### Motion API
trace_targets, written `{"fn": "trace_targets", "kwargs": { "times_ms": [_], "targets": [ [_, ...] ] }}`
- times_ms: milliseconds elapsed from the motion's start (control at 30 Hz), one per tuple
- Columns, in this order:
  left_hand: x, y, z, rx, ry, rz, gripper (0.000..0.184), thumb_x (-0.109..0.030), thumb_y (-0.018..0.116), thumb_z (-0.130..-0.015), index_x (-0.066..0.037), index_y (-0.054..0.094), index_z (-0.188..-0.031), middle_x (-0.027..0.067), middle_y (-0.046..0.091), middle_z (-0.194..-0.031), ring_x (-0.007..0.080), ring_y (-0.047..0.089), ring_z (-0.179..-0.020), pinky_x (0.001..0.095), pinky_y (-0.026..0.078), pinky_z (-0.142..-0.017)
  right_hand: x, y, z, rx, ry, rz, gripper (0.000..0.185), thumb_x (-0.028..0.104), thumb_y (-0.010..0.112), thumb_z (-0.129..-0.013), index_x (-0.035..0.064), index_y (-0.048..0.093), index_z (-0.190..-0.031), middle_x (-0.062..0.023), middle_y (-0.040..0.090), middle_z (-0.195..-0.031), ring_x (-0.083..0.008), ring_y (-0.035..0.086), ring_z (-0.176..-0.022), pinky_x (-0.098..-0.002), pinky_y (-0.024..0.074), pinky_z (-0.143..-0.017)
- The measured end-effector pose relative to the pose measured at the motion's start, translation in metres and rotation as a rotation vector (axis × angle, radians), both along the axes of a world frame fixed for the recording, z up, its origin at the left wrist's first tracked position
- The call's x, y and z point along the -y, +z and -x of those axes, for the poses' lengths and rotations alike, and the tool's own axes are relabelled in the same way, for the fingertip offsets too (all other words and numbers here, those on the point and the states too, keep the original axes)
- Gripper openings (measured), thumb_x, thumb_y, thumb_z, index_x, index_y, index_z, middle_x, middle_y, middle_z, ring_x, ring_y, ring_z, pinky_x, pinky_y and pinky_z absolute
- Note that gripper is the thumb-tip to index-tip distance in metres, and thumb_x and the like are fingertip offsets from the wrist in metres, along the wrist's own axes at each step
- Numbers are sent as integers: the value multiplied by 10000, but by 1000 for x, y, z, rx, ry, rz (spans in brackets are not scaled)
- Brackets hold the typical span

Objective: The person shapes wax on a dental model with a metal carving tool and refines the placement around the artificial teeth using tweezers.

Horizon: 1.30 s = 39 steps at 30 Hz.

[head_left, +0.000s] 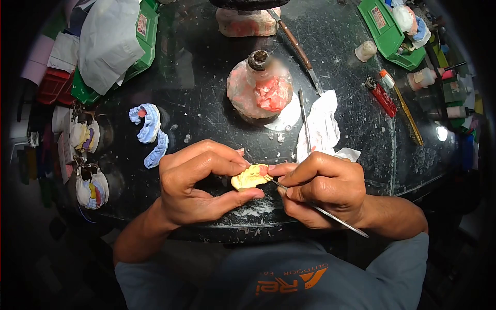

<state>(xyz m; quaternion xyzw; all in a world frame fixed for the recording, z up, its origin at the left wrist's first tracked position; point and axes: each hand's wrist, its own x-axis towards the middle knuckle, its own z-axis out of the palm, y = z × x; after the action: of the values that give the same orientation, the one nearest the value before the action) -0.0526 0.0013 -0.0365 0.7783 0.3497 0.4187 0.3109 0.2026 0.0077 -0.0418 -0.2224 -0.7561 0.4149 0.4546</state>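
Note:
Between the thumb and fingers of my left hand (204,181) is a yellow dental cast (248,178), held above the table's near edge. A small patch of pink wax (264,170) shows on its right end. My right hand (325,188) pinches a thin metal dental carving tool (338,219) like a pen. The tool's tip meets the cast near the pink patch, though exact contact is hard to tell. My right index finger reaches the cast's right edge. Left of my hands lie blue dental casts (150,126) on the black table.
An alcohol burner (243,98) coated in pink wax stands ahead. Beside it are a white tissue (320,124), another metal tool (304,116) and a wooden-handled knife (294,44). A red lighter (382,98), a toothbrush (403,108), green bins (385,39) and mounted casts (92,188) sit around the sides.

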Motion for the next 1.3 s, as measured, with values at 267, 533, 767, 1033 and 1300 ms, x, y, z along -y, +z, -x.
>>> {"fn": "trace_targets", "kwargs": {
  "times_ms": [267,533,767,1033,1300],
  "targets": [
    [-1,0,-2,39,-27,-35,385,-89,1005,-662,-7,726,-914,154,755,-911,224,746,-871,460,650,-906,2,1,0,-7,-72,-12,166,-86,807,-735,-5,662,-745,-96,683,-799,-256,797,-797,-317,670,-722],
    [1,4,-2,11,-23,4,352,-28,977,-674,-26,732,-927,136,740,-954,214,729,-899,488,619,-983,2,2,-1,-44,-100,-32,177,-89,795,-733,11,649,-741,-92,697,-804,-260,803,-817,-300,662,-675],
    [1,-2,-1,13,-36,-53,356,-23,981,-665,-37,708,-894,132,714,-969,196,722,-903,490,613,-1000,2,1,0,-50,-121,-83,176,-70,818,-746,5,659,-759,-101,707,-829,-279,809,-863,-304,641,-623],
    [2,-2,-2,13,-16,-62,381,-58,1000,-655,-33,698,-885,131,711,-942,190,722,-892,443,656,-914,1,0,-2,-67,5,-182,170,-38,855,-746,-23,691,-788,-114,696,-803,-311,807,-876,-320,680,-674],
    [2,0,-6,52,34,-74,323,-58,989,-662,-29,717,-833,105,719,-899,176,722,-837,400,662,-878,2,5,-1,-78,109,-132,156,-85,825,-736,-38,681,-774,-106,668,-769,-230,757,-676,-384,697,-800]
  ]
}}
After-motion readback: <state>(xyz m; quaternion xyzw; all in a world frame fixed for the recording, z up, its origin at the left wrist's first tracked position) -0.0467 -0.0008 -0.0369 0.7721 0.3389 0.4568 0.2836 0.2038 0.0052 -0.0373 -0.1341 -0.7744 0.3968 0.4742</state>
